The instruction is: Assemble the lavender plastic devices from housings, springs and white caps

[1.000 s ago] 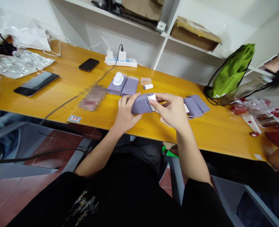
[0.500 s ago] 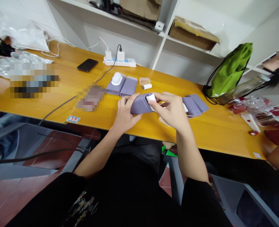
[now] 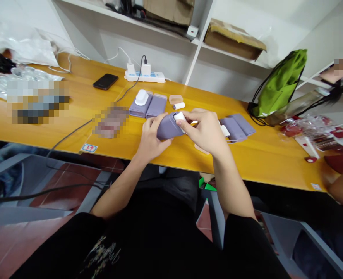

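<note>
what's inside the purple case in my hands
A white piece shows at the open end of the purple case, pinched by the right hand. The left hand grips the case. Anything deeper inside is hidden by the case's walls.

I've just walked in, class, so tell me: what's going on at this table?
A person's left hand holds a purple case above the table, while the right hand pinches a white piece at the case's end. How far that piece sits inside is hard to tell. Beyond the hands, two similar purple blocks lie side by side, one with a white cap-like part on top. More purple pieces lie to the right.
</note>
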A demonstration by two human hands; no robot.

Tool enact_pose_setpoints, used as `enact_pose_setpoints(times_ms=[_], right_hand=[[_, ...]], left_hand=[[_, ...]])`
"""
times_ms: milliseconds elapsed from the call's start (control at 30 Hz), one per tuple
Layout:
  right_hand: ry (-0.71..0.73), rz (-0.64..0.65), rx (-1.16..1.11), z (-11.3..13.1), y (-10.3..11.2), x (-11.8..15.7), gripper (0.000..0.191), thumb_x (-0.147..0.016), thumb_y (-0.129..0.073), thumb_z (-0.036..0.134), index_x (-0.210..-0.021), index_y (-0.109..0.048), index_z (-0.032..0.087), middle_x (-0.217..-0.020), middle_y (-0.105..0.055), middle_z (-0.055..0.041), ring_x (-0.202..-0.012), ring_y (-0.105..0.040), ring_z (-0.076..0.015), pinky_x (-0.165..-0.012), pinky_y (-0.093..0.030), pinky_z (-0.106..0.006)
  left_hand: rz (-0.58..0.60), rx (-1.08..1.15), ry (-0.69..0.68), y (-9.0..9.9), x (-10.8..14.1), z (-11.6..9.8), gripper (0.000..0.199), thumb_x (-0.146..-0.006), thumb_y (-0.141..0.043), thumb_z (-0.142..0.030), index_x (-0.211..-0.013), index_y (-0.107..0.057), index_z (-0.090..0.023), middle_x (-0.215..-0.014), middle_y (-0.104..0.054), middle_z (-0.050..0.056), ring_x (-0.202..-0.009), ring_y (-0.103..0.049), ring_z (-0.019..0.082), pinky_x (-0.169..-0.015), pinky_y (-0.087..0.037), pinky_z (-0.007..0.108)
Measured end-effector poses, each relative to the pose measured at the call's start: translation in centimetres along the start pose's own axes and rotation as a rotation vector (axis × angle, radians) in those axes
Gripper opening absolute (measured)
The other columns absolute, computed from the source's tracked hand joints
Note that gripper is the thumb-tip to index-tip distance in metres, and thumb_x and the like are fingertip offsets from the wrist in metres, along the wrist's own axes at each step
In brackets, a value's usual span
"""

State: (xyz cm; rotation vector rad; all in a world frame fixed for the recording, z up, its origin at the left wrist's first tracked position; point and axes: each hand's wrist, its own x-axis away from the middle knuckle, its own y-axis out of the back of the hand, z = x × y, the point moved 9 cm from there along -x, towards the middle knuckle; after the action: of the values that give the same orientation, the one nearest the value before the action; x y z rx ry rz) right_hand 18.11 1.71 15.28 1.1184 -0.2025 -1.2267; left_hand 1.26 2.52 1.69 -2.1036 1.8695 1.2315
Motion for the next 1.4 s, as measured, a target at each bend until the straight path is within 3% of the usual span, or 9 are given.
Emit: enact_pose_setpoints(times_ms=[333,533,633,800,967,1100,1233,1333,1400], right_hand=[[-0.042,-0.026,-0.025,-0.6,-0.3,0.1,0.029,-0.11,-0.082,0.031,-0.082,-0.079,0.025,-0.084,-0.069,-0.0005,-0.08,-0.061,-0.0217,-0.083,-0.048,-0.039],[-0.074,-0.129,-0.125,-1.8,-0.5,0.5,0.033,-0.111,-0.083,0.052,-0.091,-0.089,0.027,-0.084,-0.074,-0.0022,-0.082,-0.065,-0.0231,-0.083,-0.052,-0.04],[-0.126,-0.146,-0.235,-3.4,-0.9,0.2,0.038,-0.105,-0.089,0.063,-0.099,-0.093,0.026,-0.084,-0.077,-0.0024,-0.082,-0.066,-0.0224,-0.081,-0.053,-0.04],[-0.265,-0.061,-0.502,-7.4,-2.7,-0.8,0.066,-0.08,-0.104,0.083,-0.108,-0.092,0.024,-0.082,-0.076,-0.001,-0.074,-0.063,-0.0186,-0.068,-0.052,-0.035],[-0.35,-0.029,-0.611,-8.8,-3.9,-1.1,0.079,-0.069,-0.104,0.094,-0.099,-0.084,0.024,-0.079,-0.071,0.0004,-0.07,-0.06,-0.0167,-0.061,-0.054,-0.032],[-0.357,-0.072,-0.591,-8.5,-4.1,-0.7,0.081,-0.07,-0.099,0.1,-0.093,-0.075,0.026,-0.077,-0.068,0.0019,-0.066,-0.057,-0.0147,-0.054,-0.05,-0.03],[-0.401,-0.033,-0.627,-8.9,-4.9,-0.4,0.08,-0.076,-0.094,0.103,-0.09,-0.069,0.028,-0.074,-0.067,0.0022,-0.059,-0.057,-0.0138,-0.048,-0.048,-0.029],[-0.411,0.012,-0.656,-9.5,-5.2,-0.3,0.07,-0.089,-0.09,0.094,-0.094,-0.07,0.028,-0.078,-0.071,0.0005,-0.062,-0.064,-0.0151,-0.051,-0.053,-0.029],[-0.4,-0.001,-0.623,-9.9,-4.7,0.1,0.055,-0.096,-0.09,0.079,-0.106,-0.074,0.027,-0.089,-0.078,-0.0022,-0.067,-0.07,-0.017,-0.056,-0.058,-0.031]], left_hand=[[0.041,-0.01,-0.004,0.2,-0.4,-0.3,0.093,-0.089,-0.086,-0.033,-0.176,-0.054,-0.033,-0.163,-0.068,0.014,-0.155,-0.063,0.043,-0.138,-0.049,0.068],[0.088,-0.019,-0.018,0.3,-0.8,-0.6,0.097,-0.086,-0.084,-0.028,-0.178,-0.053,-0.03,-0.164,-0.068,0.015,-0.153,-0.064,0.044,-0.137,-0.048,0.066],[0.141,-0.08,0.007,0.5,-1.0,-0.8,0.101,-0.086,-0.083,-0.027,-0.181,-0.05,-0.032,-0.166,-0.068,0.016,-0.154,-0.064,0.047,-0.137,-0.044,0.072],[0.234,-0.141,0.014,0.4,-1.5,-1.8,0.113,-0.088,-0.084,-0.025,-0.19,-0.038,-0.038,-0.172,-0.068,0.017,-0.159,-0.062,0.051,-0.138,-0.033,0.084],[0.194,0.021,-0.026,-0.7,-2.2,-2.5,0.098,-0.093,-0.095,-0.039,-0.18,-0.05,-0.035,-0.179,-0.066,0.016,-0.164,-0.063,0.049,-0.139,-0.046,0.074],[0.203,0.158,-0.085,-1.0,-2.5,-2.9,0.09,-0.096,-0.091,-0.035,-0.177,-0.053,-0.033,-0.179,-0.068,0.014,-0.163,-0.068,0.042,-0.138,-0.054,0.066],[0.245,0.163,-0.001,-0.8,-2.5,-2.0,0.089,-0.095,-0.093,-0.043,-0.175,-0.057,-0.032,-0.169,-0.076,0.014,-0.15,-0.077,0.046,-0.128,-0.062,0.068],[0.26,0.206,0.012,-0.7,-2.6,-1.8,0.085,-0.097,-0.09,-0.048,-0.174,-0.059,-0.03,-0.165,-0.078,0.015,-0.145,-0.079,0.044,-0.126,-0.064,0.066],[0.258,0.255,-0.008,-0.6,-2.6,-1.8,0.083,-0.098,-0.089,-0.05,-0.173,-0.059,-0.028,-0.166,-0.077,0.015,-0.147,-0.078,0.042,-0.127,-0.064,0.062]])
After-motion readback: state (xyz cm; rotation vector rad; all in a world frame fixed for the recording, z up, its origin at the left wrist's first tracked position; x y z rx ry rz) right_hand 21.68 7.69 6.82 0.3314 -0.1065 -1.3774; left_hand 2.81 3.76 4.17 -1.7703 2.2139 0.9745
